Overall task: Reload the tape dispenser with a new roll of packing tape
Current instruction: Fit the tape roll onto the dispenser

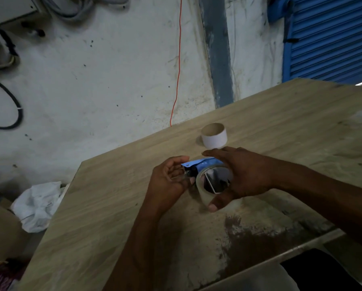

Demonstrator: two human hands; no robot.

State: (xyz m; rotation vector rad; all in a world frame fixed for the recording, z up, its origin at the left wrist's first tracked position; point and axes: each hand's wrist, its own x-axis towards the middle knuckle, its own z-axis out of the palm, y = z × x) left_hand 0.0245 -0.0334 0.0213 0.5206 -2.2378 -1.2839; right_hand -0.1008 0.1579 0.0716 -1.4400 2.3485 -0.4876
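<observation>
A blue tape dispenser (pixel 199 163) lies on the wooden table (pixel 113 206) between my hands. A roll of clear packing tape (pixel 203 190) sits on it, with the hub visible through its hole. My right hand (pixel 240 175) wraps the roll, thumb on its near side and fingers over the far side. My left hand (pixel 167 177) grips the dispenser's front end near the metal blade; its fingertips hide that part. An empty cardboard core (pixel 214 136) stands upright just beyond my right hand.
A crumpled white plastic bag (pixel 38 206) lies off the table's left edge. An orange wire (pixel 178 66) hangs down the stained wall behind. A blue shutter (pixel 331 38) is at the far right. A dark worn patch marks the table's near side.
</observation>
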